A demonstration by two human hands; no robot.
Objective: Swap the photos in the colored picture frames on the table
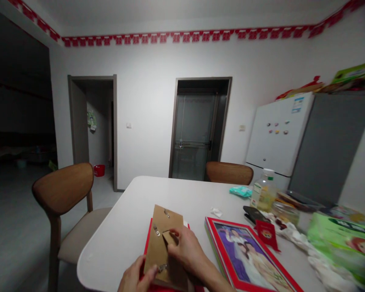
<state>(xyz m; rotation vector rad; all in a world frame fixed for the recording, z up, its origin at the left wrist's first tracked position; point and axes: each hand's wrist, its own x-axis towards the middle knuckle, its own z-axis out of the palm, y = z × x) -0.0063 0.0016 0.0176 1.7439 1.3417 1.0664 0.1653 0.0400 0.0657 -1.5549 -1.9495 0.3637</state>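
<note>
A brown picture frame backing board (161,243), with metal hanger clips on it, lies face down at the near side of the table. Red edges of the frame (148,235) show beneath it. My left hand (136,276) grips the board and frame at the near left corner, thumb on top by a clip. My right hand (187,248) is closed, its fingers pinching a small brown flap (169,239) that stands up from the board. To the right lies a red-framed wedding photo (246,255), face up. What lies under the backing is hidden.
The white table (115,231) has rounded corners. On its right stand a clear bottle (264,190), a glass jar (284,213), a red packet (267,234), a dark phone-like object (254,214) and a green tissue pack (343,239). Wooden chairs (63,188) stand at the left and far sides.
</note>
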